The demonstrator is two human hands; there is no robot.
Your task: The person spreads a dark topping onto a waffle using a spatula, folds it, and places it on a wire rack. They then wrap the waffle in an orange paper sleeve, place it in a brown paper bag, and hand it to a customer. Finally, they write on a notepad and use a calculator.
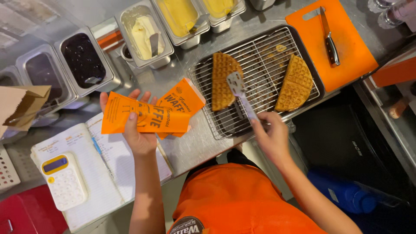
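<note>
While the left hand (139,132) pinched two orange paper sleeves (149,116) between thumb and spread fingers above an open notebook (102,167), the right hand (272,138) closed round metal tongs (239,92) whose tip touched one of two waffle halves (223,80) on the wire rack (264,56).

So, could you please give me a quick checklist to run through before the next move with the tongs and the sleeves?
1. Left hand holds the orange paper sleeves: ok.
2. Top sleeve opened: not ok, flat.
3. Right hand has a grip on the tongs: ok.
4. Tongs on the left waffle half: ok.
5. Tongs closed on it: cannot tell.
6. Right waffle half rests on the wire rack: ok.
</note>
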